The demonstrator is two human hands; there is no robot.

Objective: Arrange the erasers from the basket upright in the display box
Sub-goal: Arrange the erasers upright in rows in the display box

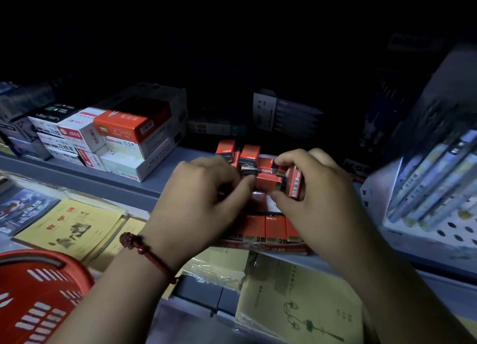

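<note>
A red display box sits on the grey shelf, with a front row of red-and-black 2B erasers standing upright in it. Further back, several erasers stand or lean loosely. My right hand is shut on a few red erasers, one lying sideways between thumb and fingers over the middle of the box. My left hand pinches the left end of that sideways eraser. The red basket is at the bottom left; what is in it is hidden.
Stacked boxes of pen refills stand on the shelf at the left. A white rack of pens leans at the right. Yellow exercise books lie on the lower shelf, and wrapped ones lie under my arms. The back is dark.
</note>
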